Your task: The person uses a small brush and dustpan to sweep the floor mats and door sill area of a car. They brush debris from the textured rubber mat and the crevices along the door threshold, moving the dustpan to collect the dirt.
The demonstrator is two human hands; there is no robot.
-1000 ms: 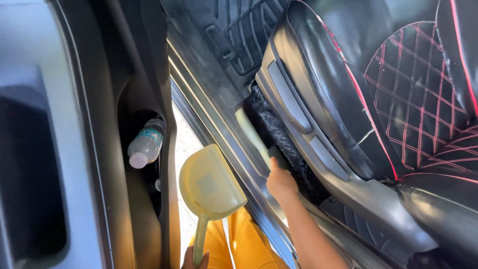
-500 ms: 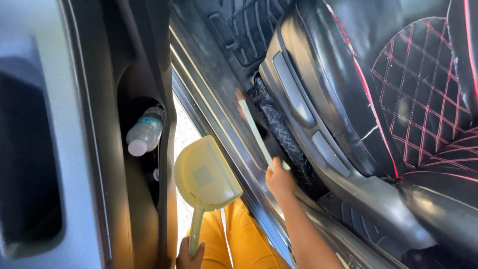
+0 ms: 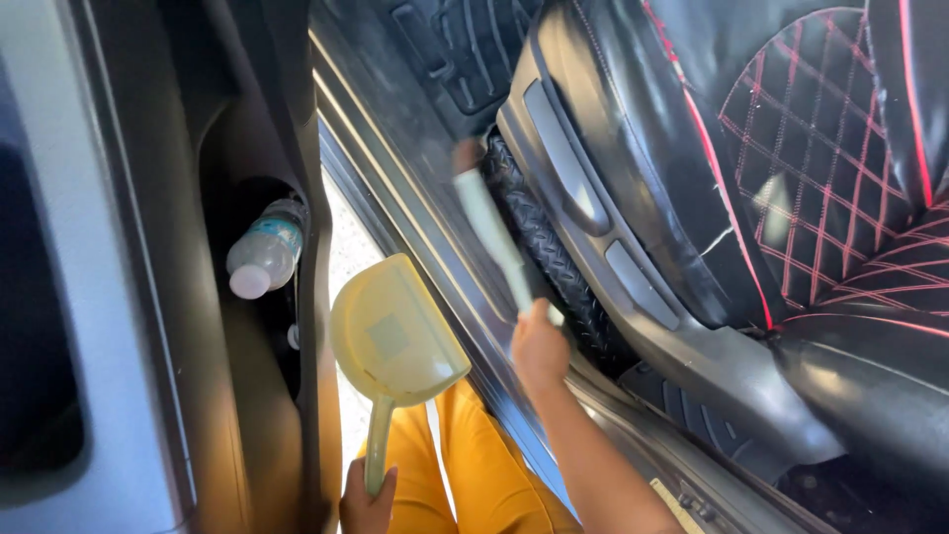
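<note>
Right hand point(image 3: 539, 348): fingers wrapped around the handle of a pale hand brush point(image 3: 494, 237), blurred; the brush runs up and away from the hand along the narrow channel between the door sill point(image 3: 415, 198) and the seat base point(image 3: 593, 218), its far end near the ribbed floor mat point(image 3: 445, 49).

Left hand point(image 3: 368, 499): at the lower frame edge, fingers closed on the stem of a yellow dustpan point(image 3: 393, 331); the pan's scoop hangs in the gap between the open door point(image 3: 148, 297) and the sill, its mouth edge just beside the sill.

Door pocket: a plastic bottle point(image 3: 265, 255) with white cap, lying tilted, close to the dustpan but apart from it.

Seat point(image 3: 820, 148): black, red diamond stitching, filling the right side.

Below the pan: orange trousers point(image 3: 474, 465).
</note>
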